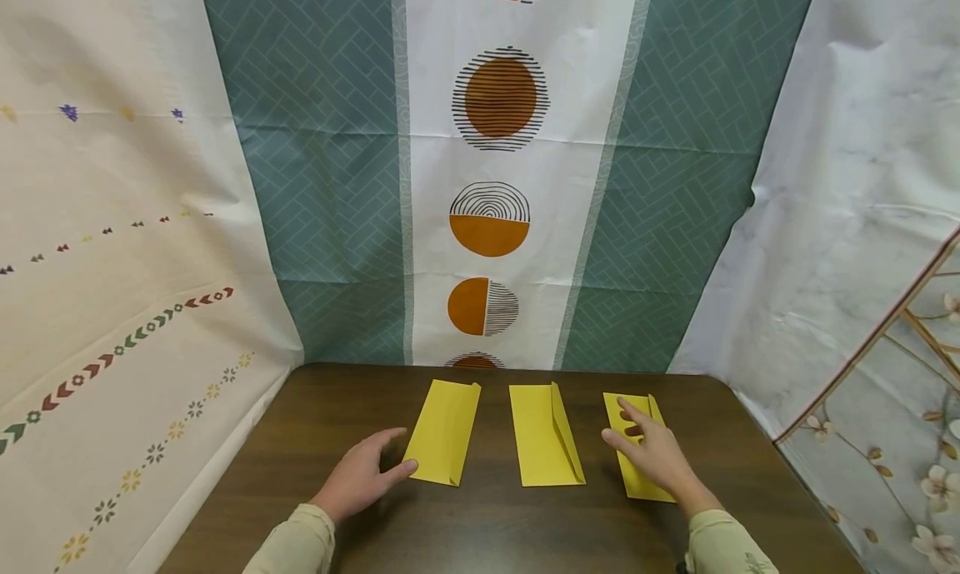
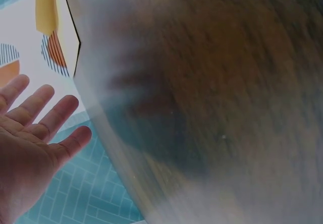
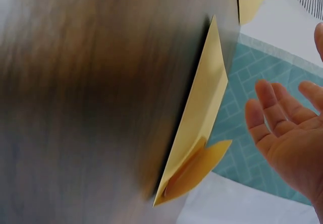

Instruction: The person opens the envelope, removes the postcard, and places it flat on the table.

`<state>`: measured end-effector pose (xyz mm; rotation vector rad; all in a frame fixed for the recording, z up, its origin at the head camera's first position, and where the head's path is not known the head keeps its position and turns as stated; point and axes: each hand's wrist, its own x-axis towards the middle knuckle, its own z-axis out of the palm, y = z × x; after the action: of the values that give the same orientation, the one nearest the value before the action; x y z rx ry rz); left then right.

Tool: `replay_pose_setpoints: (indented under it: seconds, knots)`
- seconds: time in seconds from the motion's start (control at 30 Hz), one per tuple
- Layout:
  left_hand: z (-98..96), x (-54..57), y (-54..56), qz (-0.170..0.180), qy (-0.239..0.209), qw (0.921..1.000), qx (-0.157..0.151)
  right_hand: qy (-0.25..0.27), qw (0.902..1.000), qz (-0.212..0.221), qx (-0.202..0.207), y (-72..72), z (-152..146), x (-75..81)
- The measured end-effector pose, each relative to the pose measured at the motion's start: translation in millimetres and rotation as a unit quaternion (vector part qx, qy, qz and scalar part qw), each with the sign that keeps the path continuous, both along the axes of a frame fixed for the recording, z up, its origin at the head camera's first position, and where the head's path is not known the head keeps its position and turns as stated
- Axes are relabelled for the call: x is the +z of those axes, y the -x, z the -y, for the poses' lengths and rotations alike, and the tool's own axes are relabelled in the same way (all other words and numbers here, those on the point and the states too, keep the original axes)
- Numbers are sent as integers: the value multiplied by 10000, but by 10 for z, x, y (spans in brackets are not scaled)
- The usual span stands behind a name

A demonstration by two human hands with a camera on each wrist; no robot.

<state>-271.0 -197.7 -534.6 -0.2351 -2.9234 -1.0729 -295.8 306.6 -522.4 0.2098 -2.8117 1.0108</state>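
Observation:
Three yellow envelopes lie in a row on the dark wooden table. My left hand (image 1: 364, 476) is beside the left envelope (image 1: 447, 431), its thumb tip overlapping the lower left corner in the head view. In the left wrist view the fingers (image 2: 60, 115) are spread with nothing in them. The middle envelope (image 1: 536, 436) has its flap along the right side, slightly raised. Over the right envelope (image 1: 637, 474) hovers my right hand (image 1: 651, 451), fingers extended and apart. The right wrist view shows that envelope's flap (image 3: 194, 176) standing up, with the palm clear of it.
The brown table (image 1: 480, 532) reaches back to a hanging green and white cloth (image 1: 330, 182) with orange circles. A cream patterned cloth (image 1: 112, 266) hangs on the left, and a white floral one (image 1: 847, 249) on the right.

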Motion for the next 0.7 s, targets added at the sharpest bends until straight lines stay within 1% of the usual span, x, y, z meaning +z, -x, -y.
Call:
replay_pose_setpoints:
  seconds: [0.17, 0.3, 0.4, 0.57, 0.7]
  knots:
    - [-10, 20, -13, 40, -8, 10000, -14, 48, 9999, 75, 135, 11, 82, 1]
    - [-10, 26, -11, -20, 21, 10000, -58, 6, 9998, 84, 182, 30, 132, -3]
    - [-6, -3, 0, -45, 37, 9999, -83, 2, 9997, 83, 219, 35, 167, -14]
    - [-7, -57, 20, 68, 42, 10000, -42, 25, 9995, 93, 312, 28, 226, -24]
    - [-13, -58, 37, 56, 8, 10000, -8, 3, 9995, 92, 290, 53, 267, -27]
